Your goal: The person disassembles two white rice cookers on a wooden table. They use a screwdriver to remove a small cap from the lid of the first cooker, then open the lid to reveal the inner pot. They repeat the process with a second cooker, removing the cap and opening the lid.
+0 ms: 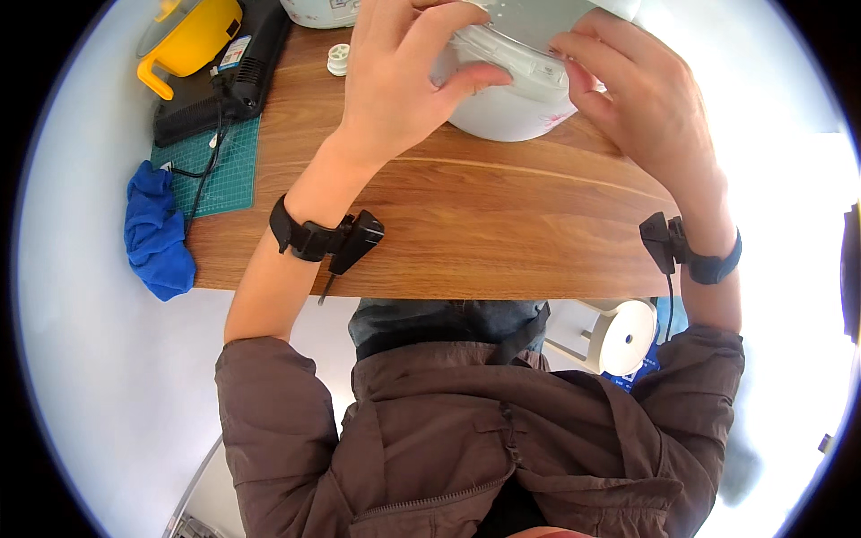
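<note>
A round white container (511, 116) with a pink flower print stands at the far middle of the table, partly cut off by the top edge of the view. A clear lid (525, 47) with a raised rim appears to sit on it. My left hand (404, 76) grips the lid's left side, its fingers curled over the rim and its thumb along the side. On the right side, my right hand (641, 94) has its bent fingertips pressed at the same rim. Bright glare washes out the area behind the right hand.
A small white ribbed cap (338, 59) lies left of the container. At the far left a yellow pot (193, 40) rests on a black appliance (242, 81) with a cable. Below are a green cutting mat (235, 175) and a blue cloth (157, 233). A white round-seated stool (625, 339) stands under the table's edge.
</note>
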Demonstrator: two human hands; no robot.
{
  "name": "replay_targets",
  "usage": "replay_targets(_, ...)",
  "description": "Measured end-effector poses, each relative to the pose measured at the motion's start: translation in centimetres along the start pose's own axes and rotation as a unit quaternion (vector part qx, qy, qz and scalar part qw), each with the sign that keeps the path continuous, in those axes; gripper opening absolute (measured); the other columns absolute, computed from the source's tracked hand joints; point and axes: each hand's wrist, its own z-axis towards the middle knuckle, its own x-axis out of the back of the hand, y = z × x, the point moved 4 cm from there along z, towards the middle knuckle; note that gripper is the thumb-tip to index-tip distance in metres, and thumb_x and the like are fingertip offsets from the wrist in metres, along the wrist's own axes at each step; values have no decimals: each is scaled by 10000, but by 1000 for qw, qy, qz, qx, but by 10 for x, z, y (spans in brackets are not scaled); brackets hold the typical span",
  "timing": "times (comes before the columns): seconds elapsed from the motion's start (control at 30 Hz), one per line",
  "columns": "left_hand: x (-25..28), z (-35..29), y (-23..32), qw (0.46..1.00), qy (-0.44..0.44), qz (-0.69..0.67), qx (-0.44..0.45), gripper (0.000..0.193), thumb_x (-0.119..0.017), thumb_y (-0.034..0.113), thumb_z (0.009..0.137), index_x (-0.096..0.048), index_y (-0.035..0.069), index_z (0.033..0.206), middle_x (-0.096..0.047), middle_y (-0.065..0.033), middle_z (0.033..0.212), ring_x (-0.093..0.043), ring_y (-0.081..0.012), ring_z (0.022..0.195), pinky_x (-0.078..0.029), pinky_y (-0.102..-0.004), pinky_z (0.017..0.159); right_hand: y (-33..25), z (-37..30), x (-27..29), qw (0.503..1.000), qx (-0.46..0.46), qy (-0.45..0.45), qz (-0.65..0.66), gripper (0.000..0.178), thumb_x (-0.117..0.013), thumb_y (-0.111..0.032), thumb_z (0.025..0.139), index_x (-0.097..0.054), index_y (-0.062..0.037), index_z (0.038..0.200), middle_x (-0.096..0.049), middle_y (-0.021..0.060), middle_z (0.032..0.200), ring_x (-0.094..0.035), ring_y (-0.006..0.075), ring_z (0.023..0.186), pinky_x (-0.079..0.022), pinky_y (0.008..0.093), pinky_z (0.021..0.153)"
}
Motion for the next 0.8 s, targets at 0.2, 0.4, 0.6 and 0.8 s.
replay_targets(0.2,-4,5,6,998,-49,13,43,508,-892,324,724,-698,68,1117,-621,-113,1169,-581,-327,1036,-471,-418,878,-13,8,13,983,-126,-46,122,206,-736,-109,834,-742,-17,1017,-709,109,944,-709,295,798,-581,381,742)
replay_targets(0.4,-7,5,5,998,-47,-6,32,475,-854,318,769,-691,74,1143,-633,-115,1199,-584,-340,1082,-452,-429,908,3,-2,-18,922,-231,28,310,230,-719,-61,829,-744,27,1040,-760,150,955,-750,258,882,-584,333,816)
replay_targets(0.6,-8,4,4,999,-42,-12,30,470,-852,294,761,-685,77,1143,-627,-110,1173,-577,-337,1080,-444,-428,923,6,-1,-21,894,-306,0,328,250,-726,-59,821,-739,48,1046,-772,166,960,-758,229,923,-582,321,837)
replay_targets(0.8,-9,3,2,997,-57,-23,48,476,-867,247,733,-679,81,1138,-618,-111,1175,-572,-338,1078,-440,-428,922,10,-3,-29,895,-295,-5,335,256,-729,-49,817,-735,57,1050,-768,168,961,-753,231,913,-583,329,828)
